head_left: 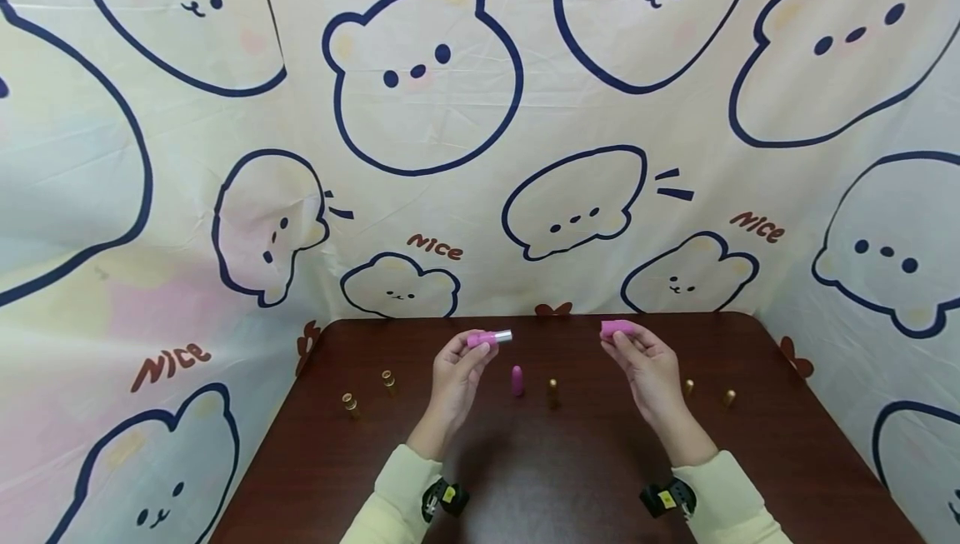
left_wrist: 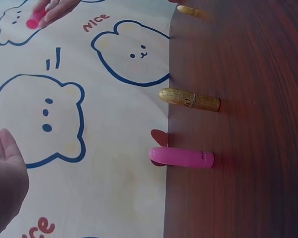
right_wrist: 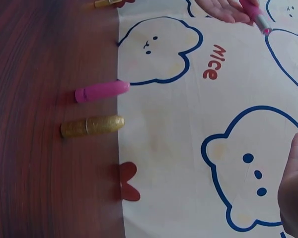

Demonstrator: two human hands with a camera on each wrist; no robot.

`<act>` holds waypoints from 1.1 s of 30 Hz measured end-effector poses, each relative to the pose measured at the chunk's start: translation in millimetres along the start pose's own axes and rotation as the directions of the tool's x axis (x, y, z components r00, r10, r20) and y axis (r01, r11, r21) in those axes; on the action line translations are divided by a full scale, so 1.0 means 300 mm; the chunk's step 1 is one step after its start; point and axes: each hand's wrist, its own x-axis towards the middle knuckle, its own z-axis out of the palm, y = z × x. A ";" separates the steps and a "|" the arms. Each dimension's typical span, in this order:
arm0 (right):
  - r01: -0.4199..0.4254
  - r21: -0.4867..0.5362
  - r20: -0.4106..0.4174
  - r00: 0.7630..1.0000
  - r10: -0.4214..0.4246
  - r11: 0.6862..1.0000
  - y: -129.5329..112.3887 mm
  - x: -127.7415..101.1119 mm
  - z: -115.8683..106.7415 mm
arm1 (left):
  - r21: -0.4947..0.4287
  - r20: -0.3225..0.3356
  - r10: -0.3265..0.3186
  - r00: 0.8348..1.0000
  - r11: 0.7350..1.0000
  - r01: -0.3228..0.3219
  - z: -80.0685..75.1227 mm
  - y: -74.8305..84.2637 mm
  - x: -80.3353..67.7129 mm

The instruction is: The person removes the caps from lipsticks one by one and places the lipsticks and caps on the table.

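Note:
My left hand (head_left: 459, 373) pinches the base of an uncapped lipstick (head_left: 489, 338), pink with a silver collar that points right. The right wrist view shows that lipstick (right_wrist: 260, 21) held in the fingers, with a bit of pink at its silver end. Across from it my right hand (head_left: 645, 367) grips the pink lipstick cap (head_left: 617, 327), raised above the table's far edge and apart from the lipstick. On the table between the hands stand a capped pink lipstick (head_left: 517, 381) and a gold lipstick (head_left: 553, 392), both upright.
Gold tubes (head_left: 350, 404) stand on the left of the dark wooden table (head_left: 517, 477), and smaller-looking gold ones (head_left: 730, 398) on the right. A cream cloth (head_left: 480, 219) printed with bears hangs behind and beside the table. Each wrist carries a small black camera (head_left: 444, 497).

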 end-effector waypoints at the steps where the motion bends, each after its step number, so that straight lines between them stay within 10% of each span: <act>1: 0.007 -0.007 0.004 1.000 -0.006 1.000 -0.003 0.000 -0.008 | 0.000 -0.001 0.001 1.000 1.000 -0.001 -0.003 0.001 -0.001; 33: 0.017 -0.093 -0.082 0.996 -0.025 0.995 -0.017 -0.029 -0.216 | 0.122 -0.147 -0.055 0.988 0.990 0.074 -0.100 0.053 -0.016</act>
